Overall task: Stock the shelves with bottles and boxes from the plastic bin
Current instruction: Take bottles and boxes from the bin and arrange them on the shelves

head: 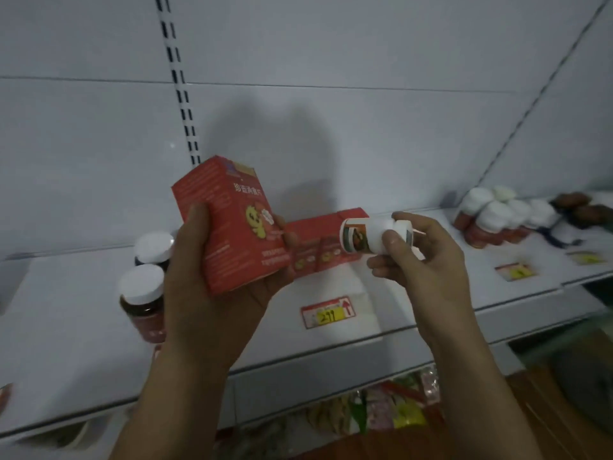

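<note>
My left hand point(212, 303) grips a red box point(232, 227) with a yellow cartoon figure, held upright above the white shelf point(83, 327). My right hand point(421, 263) holds a small white bottle point(374, 235) on its side, thumb and fingers curled round it, its colourful label facing left. Behind both hands, several red boxes point(323, 244) of the same kind stand in a row on the shelf. The plastic bin is out of view.
Two dark bottles with white caps point(144, 293) stand at the shelf's left. A cluster of white-capped red bottles point(494, 215) sits at the right, with dark items beyond. Price tags point(328, 312) line the shelf's front edge. Colourful packets point(391, 406) lie below.
</note>
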Motion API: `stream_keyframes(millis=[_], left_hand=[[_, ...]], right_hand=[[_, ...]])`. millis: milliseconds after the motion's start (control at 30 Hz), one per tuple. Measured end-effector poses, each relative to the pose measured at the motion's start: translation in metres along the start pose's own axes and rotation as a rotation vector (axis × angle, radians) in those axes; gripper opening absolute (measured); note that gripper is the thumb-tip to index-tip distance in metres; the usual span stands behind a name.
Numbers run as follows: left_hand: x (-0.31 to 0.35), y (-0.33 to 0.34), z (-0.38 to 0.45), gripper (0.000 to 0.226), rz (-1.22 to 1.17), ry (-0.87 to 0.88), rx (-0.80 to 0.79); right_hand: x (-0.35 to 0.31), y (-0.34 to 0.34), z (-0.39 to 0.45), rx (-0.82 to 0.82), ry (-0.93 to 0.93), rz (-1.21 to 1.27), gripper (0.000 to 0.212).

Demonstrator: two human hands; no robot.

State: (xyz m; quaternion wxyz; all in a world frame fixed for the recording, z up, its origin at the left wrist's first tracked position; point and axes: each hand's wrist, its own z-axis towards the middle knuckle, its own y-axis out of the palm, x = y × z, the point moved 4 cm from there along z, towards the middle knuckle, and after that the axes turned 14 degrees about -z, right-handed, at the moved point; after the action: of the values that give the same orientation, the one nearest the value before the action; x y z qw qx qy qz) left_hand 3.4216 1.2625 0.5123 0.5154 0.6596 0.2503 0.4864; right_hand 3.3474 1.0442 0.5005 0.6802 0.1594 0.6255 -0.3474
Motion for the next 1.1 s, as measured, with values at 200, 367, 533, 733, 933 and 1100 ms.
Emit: stream_keyframes(millis=[200, 367, 533, 733, 933, 1100], left_hand=[[-0.057, 0.036, 0.023, 0.065, 0.049, -0.149, -0.093], [-0.091, 0.049, 0.037, 0.052, 0.092, -0.280, -0.183], [-0.114, 0.043, 0.047, 0.055, 0.094, -0.335, -0.156], [-0.137, 0.044, 0.060, 0.059, 0.097, -0.259, -0.062], [-0.174, 0.047, 0.069, 0.071, 0.077, -0.198, 0.032], [-0.197, 0.048, 0.070, 0.073, 0.100, -0.079, 0.086]], right_hand=[[0.019, -0.079, -0.017, 0.234, 0.040, -0.106, 0.020], [0.031, -0.112, -0.014, 0.317, 0.017, -0.306, 0.023], [0.052, -0.127, 0.052, 0.121, -0.035, -0.558, 0.031], [0.075, -0.131, 0.151, -0.303, -0.190, -0.973, 0.036], [0.095, -0.126, 0.198, -0.593, -0.291, -0.986, 0.040], [0.109, -0.106, 0.211, -0.748, -0.383, -1.045, 0.043]])
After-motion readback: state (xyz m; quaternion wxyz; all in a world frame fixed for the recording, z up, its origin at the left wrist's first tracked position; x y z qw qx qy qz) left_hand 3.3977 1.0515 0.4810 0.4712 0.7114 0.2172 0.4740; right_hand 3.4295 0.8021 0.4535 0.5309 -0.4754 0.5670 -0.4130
